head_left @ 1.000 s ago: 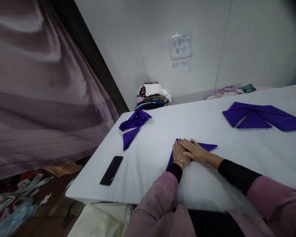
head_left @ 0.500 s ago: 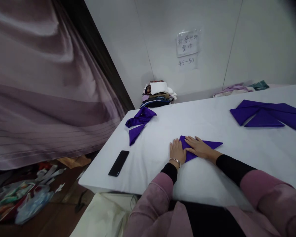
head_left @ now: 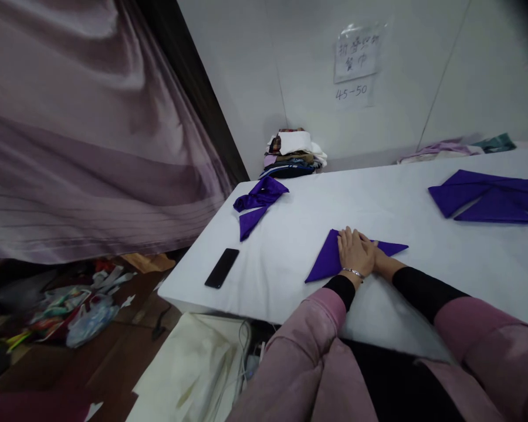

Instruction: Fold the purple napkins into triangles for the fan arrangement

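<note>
Cloth (head_left: 328,261), purple and folded to points, lies flat on the white tabletop (head_left: 286,258), right of the scene's middle and towards the near edge. One point aims near left, another right; the middle is hidden under the hands. The left hand (head_left: 354,252) is laid flat, palm down, fingers slightly apart, across part of the right hand (head_left: 371,239). The right hand rests over the cloth too, but is so covered that I cannot tell how its fingers stand; neither visibly pinches the fabric.

The step looks like pressing the folds flat. To do it well, I would keep the palms level and the pressure even, and smooth from the middle out towards each point, since slippery-looking fabric could skew if pushed sideways. Holding one hand as an anchor while the other strokes should keep the layers lined up, and the thin right point probably wants the lightest touch.

Left of the hands lies a phone (head_left: 222,268); beyond it, at far left, a bunched napkin (head_left: 253,221). At far right lies a folded napkin (head_left: 495,206). Clothes (head_left: 294,157) are stacked against the wall (head_left: 229,76).
</note>
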Motion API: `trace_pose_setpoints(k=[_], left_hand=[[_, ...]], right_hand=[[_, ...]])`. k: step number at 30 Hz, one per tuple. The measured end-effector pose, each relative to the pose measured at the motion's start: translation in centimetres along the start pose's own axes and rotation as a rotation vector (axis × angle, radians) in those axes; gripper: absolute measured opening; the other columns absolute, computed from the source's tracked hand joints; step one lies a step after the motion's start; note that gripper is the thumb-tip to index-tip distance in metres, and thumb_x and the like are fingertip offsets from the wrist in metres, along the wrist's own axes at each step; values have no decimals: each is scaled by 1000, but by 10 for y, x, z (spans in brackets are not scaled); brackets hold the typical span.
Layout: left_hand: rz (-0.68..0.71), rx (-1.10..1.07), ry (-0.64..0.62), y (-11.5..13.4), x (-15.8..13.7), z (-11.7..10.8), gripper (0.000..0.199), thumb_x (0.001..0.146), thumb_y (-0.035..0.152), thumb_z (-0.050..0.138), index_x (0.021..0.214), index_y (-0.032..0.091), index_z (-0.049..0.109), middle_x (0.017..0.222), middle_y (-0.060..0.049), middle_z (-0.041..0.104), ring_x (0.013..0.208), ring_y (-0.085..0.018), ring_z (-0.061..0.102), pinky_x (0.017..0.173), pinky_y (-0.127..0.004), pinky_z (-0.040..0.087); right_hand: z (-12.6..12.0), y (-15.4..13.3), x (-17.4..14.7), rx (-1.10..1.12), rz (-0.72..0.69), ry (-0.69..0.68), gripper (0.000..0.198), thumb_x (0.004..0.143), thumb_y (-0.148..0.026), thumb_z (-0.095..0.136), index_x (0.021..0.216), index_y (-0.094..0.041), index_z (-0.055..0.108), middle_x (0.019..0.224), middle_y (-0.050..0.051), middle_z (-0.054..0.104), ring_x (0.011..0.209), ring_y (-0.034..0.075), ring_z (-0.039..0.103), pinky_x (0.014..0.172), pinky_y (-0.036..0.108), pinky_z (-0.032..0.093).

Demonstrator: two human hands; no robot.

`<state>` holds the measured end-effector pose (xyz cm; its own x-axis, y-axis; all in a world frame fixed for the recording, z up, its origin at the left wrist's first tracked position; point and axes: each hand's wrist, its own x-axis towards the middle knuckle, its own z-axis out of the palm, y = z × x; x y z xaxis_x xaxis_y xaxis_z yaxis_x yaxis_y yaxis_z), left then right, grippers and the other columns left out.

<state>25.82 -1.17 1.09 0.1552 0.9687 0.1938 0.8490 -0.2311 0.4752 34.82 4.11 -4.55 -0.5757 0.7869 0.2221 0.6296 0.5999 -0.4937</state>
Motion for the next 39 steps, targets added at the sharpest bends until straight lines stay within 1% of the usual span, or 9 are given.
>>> trace_pose_setpoints(k=[4, 7, 15, 20, 25, 30, 34, 37, 39], left_hand=[[-144, -22, -11, -16, -1, 4, 65, 91, 48, 23, 144, 10, 24, 154, -10, 17, 142, -21, 8, 116, -39, 11], [-223, -20, -24, -23, -4, 2, 70, 91, 53, 21, 144, 8, 22, 154, -12, 16, 142, -22, 8, 116, -40, 11], [-203, 110, -75, -42, -23, -10, 80, 86, 65, 18, 144, 10, 23, 153, -13, 18, 142, -24, 8, 115, -42, 10], [-154, 193, -97, -65, -41, -19, 82, 85, 67, 20, 144, 10, 25, 153, -15, 19, 142, -27, 8, 115, -48, 7], [-166, 193, -88, -84, -57, -31, 81, 85, 67, 26, 145, 12, 24, 153, -14, 19, 141, -29, 7, 114, -52, 6], [-219, 160, -58, -113, -79, -52, 75, 86, 62, 35, 142, 11, 29, 151, -17, 22, 141, -31, 12, 113, -54, 9], [-192, 81, -25, -142, -101, -72, 68, 83, 50, 55, 136, 13, 36, 150, -18, 25, 140, -28, 19, 113, -51, 17], [-117, 7, 6, -154, -113, -80, 51, 74, 36, 71, 117, 18, 52, 145, -14, 38, 137, -26, 28, 111, -48, 24], [-114, -35, 29, -155, -116, -81, 36, 69, 28, 75, 100, 19, 58, 137, -11, 48, 134, -26, 32, 110, -48, 26]], right_hand=[[0, 5, -2, -132, -64, -55, 69, 82, -47, 46, 146, -25, 28, 148, 7, 33, 136, 34, 23, 111, 54, 11], [2, 6, -4, -243, -90, -62, 69, 84, -46, 44, 146, -25, 26, 149, 9, 31, 137, 33, 21, 108, 57, 15], [4, 2, -1, -310, -14, -49, 60, 92, -51, 25, 146, -25, 25, 149, 8, 31, 137, 28, 23, 108, 54, 21], [4, -2, 0, -351, -16, -44, 61, 93, -50, 20, 146, -21, 28, 148, 10, 32, 137, 27, 23, 108, 53, 22], [3, -3, -1, -349, -8, -27, 61, 92, -53, 20, 146, -24, 25, 147, 8, 34, 136, 26, 25, 108, 52, 22], [3, -2, -2, -342, -10, -29, 62, 92, -53, 19, 147, -24, 22, 148, 8, 32, 136, 27, 25, 108, 52, 22], [2, -3, -1, -344, -20, -33, 62, 92, -54, 18, 147, -24, 23, 148, 8, 33, 136, 27, 25, 108, 52, 22], [1, -4, -1, -351, -6, -54, 63, 92, -54, 17, 146, -21, 27, 147, 11, 34, 136, 27, 25, 107, 52, 23], [0, -4, -1, -356, -4, -63, 64, 92, -54, 18, 145, -20, 28, 147, 11, 33, 136, 27, 25, 107, 52, 23]])
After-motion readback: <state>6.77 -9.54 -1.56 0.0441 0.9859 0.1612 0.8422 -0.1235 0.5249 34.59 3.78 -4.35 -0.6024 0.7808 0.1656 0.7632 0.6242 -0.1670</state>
